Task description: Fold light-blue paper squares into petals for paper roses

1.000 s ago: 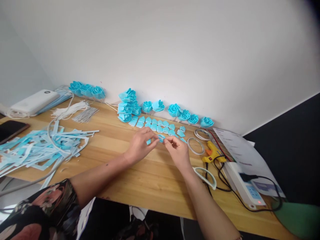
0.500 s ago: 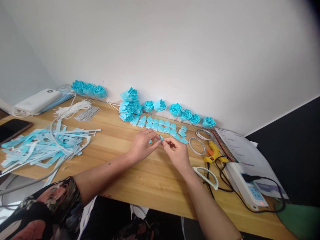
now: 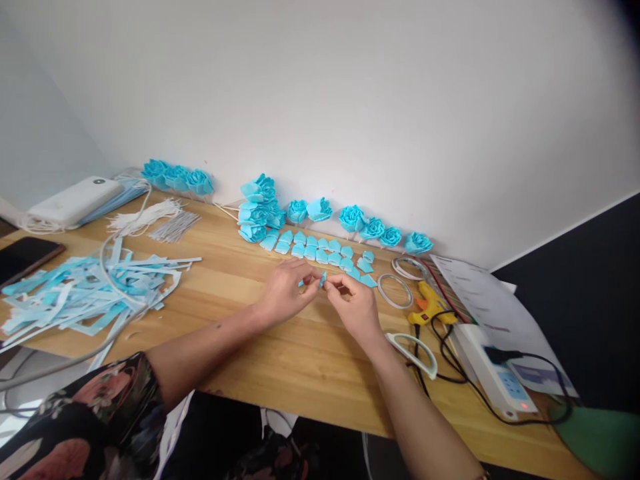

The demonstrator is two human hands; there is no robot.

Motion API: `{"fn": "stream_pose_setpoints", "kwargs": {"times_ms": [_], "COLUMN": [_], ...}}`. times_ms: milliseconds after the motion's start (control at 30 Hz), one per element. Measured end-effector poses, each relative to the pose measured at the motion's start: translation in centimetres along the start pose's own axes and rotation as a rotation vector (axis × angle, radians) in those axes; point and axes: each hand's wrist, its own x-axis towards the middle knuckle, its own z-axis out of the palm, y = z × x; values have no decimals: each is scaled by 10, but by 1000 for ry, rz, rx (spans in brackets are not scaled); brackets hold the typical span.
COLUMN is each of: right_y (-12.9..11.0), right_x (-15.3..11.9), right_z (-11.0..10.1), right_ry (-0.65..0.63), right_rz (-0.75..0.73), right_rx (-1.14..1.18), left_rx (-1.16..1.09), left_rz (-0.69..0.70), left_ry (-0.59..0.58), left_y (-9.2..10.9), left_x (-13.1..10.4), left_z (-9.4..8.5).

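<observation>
Between the fingertips of both hands is a small blue petal piece (image 3: 323, 279), mostly covered by the fingers. My left hand (image 3: 289, 291) pinches it from the left, and my right hand (image 3: 353, 303) pinches it from the right, thumbs close together. Just beyond the hands lie rows of cut blue petals (image 3: 322, 255) on the wooden table (image 3: 280, 360). Behind these, a cluster of blue flowers (image 3: 254, 215) and more blue flowers (image 3: 351, 219) stand along the wall.
To the right are tape rolls (image 3: 395, 291), a yellow glue gun (image 3: 427, 305), a white handle (image 3: 415, 353) and a power strip (image 3: 500, 377) with black cords. At left sit a heap of blue and white strips (image 3: 90, 293), a phone (image 3: 30, 260) and a white power bank (image 3: 77, 200).
The petal piece between my fingertips has turned slightly and shows more upright. Both hands stay almost in place.
</observation>
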Motion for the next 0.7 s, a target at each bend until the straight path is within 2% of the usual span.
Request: {"fn": "stream_pose_setpoints", "kwargs": {"times_ms": [200,300,400,467,600,700], "right_y": [-1,3,8,11,10,6], "right_x": [1,2,3,3,3,3], "right_z": [-2,-5,-7,-7,-5,-5], "right_ry": [-16,-19,-12,-15,-46,-72], "right_rz": [61,141,181,191,204,230], "right_rx": [25,69,146,201,292,368], "left_rx": [-1,46,158,290,570,726], "left_rz": [-12,-58,-119,-164,-318,-404], "left_ry": [25,37,6,-17,-37,-28], "left_y": [-2,-1,-3,-9,-40,-63], "left_x": [5,12,7,-8,-53,-80], "left_z": [0,-17,-55,-87,-147,-176]}}
